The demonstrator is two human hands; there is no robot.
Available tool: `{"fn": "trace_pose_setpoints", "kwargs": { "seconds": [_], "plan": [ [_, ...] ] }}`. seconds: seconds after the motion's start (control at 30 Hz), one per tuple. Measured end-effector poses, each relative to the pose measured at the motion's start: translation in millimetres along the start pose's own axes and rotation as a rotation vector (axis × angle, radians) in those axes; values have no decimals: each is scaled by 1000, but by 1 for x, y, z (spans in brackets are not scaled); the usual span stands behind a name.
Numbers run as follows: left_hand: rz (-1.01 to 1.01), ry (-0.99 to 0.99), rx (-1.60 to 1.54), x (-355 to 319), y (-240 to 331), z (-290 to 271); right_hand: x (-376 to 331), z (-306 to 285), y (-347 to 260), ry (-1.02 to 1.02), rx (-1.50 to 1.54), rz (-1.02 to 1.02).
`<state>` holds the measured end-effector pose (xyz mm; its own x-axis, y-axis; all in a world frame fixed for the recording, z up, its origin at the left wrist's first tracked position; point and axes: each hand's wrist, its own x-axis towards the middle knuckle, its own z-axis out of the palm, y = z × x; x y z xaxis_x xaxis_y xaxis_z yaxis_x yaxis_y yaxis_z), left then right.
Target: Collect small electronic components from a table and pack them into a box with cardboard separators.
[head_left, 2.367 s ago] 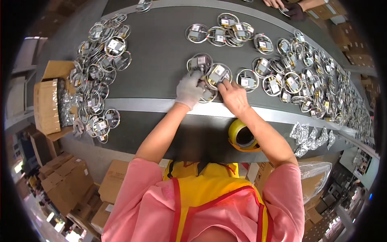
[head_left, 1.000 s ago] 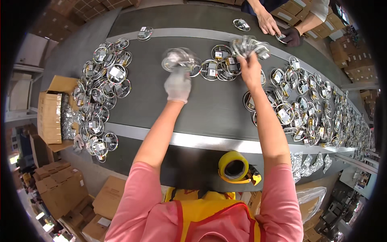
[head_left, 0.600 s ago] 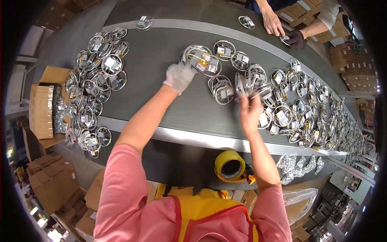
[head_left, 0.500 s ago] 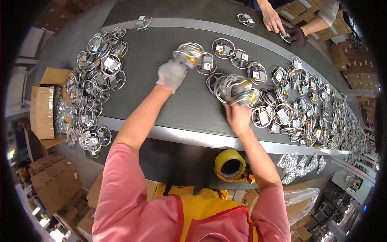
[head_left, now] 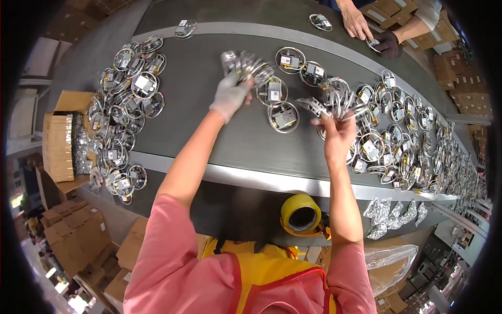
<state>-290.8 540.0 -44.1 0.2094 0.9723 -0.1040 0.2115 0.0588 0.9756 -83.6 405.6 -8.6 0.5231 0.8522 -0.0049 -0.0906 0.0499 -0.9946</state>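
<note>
Dark belt (head_left: 193, 123) strewn with coiled-cable modules (head_left: 284, 117)

Free passage existed on the grey belt (head_left: 191, 94) between the left heap of coiled units (head_left: 125, 104) and the gloved left hand (head_left: 230, 99); a second opening lay between the forearms, bounded ahead by two adjoining loose coils (head_left: 284, 118) and nearer by the metal rail (head_left: 246, 177); the right heap (head_left: 402, 136) obstructed travel rightward from the right hand (head_left: 339, 138); the tape roll (head_left: 289, 205) stood nearer than the rail, beside the right forearm; a co-worker's hands (head_left: 356, 22) occupied the far right.
</note>
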Motion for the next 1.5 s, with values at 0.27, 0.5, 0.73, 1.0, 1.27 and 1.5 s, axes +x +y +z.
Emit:
{"fn": "trace_pose_setpoints", "kwargs": {
  "seconds": [0.27, 0.5, 0.73, 1.0, 1.27, 1.5],
  "plan": [
    [576, 168, 611, -27, -26, 5, -26, -32, 14, -262, -907, 44],
    [815, -150, 833, -13, -29, -7, -76, -33, -39, 86, -147, 211],
    [732, 122, 912, 1, -30, -7, -160, -74, -70, 340, -124, 97],
    [43, 133, 109, -53, 41, -14, -241, -169, -141, 858, -189, 67],
    [-4, -455, -102, -204, 123, 100, -347, -322, -158, 1264, -239, -204],
    [-40, -1479, 13, -374, 181, 290, -426, -448, -44, 1361, 101, 417]
  ]
}}
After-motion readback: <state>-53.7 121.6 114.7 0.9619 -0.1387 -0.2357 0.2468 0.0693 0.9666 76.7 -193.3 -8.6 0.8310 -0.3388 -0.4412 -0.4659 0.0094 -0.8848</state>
